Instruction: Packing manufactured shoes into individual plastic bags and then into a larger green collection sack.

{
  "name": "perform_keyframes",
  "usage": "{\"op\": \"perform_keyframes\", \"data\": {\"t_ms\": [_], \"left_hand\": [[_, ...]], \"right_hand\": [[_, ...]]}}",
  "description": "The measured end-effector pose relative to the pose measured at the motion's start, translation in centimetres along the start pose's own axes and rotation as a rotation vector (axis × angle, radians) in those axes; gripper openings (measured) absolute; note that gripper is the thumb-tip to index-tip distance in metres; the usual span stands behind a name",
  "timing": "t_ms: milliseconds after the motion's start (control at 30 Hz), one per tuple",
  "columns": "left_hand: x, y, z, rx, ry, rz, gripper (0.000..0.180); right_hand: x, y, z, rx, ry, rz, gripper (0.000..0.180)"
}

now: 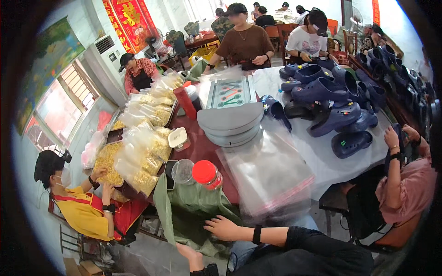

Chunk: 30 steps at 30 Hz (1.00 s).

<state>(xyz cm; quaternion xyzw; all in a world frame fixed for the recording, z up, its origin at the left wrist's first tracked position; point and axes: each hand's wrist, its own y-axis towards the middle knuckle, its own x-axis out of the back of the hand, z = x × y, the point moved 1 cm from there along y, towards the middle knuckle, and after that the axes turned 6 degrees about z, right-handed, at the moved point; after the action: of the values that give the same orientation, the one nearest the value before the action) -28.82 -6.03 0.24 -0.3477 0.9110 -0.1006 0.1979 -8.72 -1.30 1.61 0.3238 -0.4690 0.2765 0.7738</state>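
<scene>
An olive-green fabric piece point(193, 198), possibly a sack, hangs over the near edge of the dark red table and down toward my lap. Flat on its lower right part rests my right hand point(223, 228), fingers spread, holding nothing. My left hand point(189, 258) is lower, palm side up, at the fabric's bottom left edge; its fingers are partly hidden there, so its grip is unclear. Just beyond the fabric stand a red-lidded clear jar point(207, 175) and a clear plastic cup point(183, 172). Right of them lies a stack of clear plastic bags point(271, 172).
Bags of yellow pieces point(142, 156) fill trays at left, beside a worker in yellow point(78, 207). Grey curved pieces point(230, 122) and a white tub point(178, 139) stand mid-table. Navy clogs point(352, 144) are piled at right, near a person in pink point(405, 195).
</scene>
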Motion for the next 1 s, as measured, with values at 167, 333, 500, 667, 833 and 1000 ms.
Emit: {"op": "perform_keyframes", "data": {"t_ms": [167,333,500,667,833,1000], "left_hand": [[-1.9,-1.0,-1.5,0.020,0.035,-0.100,0.050],[-5.1,-3.2,-2.2,-0.317,0.455,-0.210,0.038],[-7.9,-5.3,-2.8,-0.373,0.998,0.117,0.055],[-11.9,-7.9,-2.8,-1.134,1.209,0.236,0.059],[-18.6,-10.6,0.4,-1.076,0.853,0.839,0.049],[-24.0,-10.9,3.8,-1.224,1.000,1.032,0.041]], "right_hand": [[1.8,-1.6,-0.3,-0.084,0.168,0.790,0.051],[5.6,-5.1,0.8,-0.057,0.307,0.753,0.049],[12.8,-9.6,-1.8,-0.196,0.654,0.171,0.043],[16.6,-14.3,-6.9,-0.574,0.366,-0.347,0.038],[16.5,-17.0,-10.9,-0.706,0.138,-0.572,0.034],[14.0,-18.0,-12.5,-0.776,-0.133,-0.554,0.034]]}}
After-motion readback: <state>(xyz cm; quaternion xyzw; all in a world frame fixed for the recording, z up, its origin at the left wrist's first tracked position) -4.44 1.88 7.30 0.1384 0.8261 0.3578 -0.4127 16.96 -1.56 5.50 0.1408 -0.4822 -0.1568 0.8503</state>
